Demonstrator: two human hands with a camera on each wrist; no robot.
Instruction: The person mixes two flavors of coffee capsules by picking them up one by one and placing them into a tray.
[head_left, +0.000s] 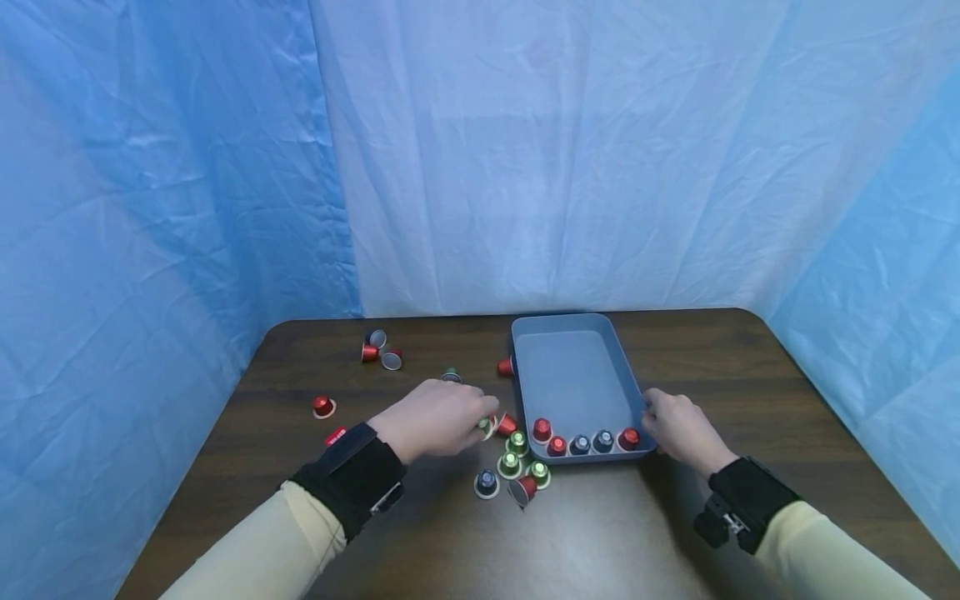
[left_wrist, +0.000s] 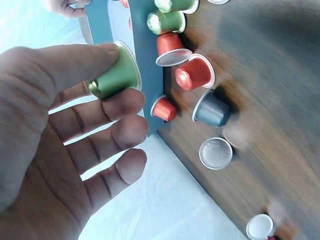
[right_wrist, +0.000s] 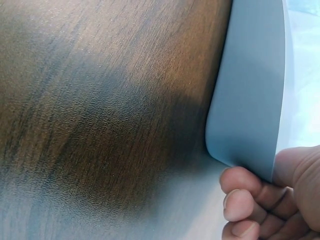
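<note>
Head view shows my left grip [head_left: 438, 417] pinching a green capsule [left_wrist: 114, 76] just left of the tray [head_left: 573, 379], whose near corner my right grip [head_left: 678, 429] clasps.

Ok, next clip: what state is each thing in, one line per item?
left hand: pinches one green capsule, thumb on top.
green capsule: lifted, lying on its side in the fingers.
right hand: grips the tray's near right corner.
tray: flat on the table, five capsules lined along its near wall.
loose capsules: scattered on the table left of the tray, some upright, some tipped.
</note>
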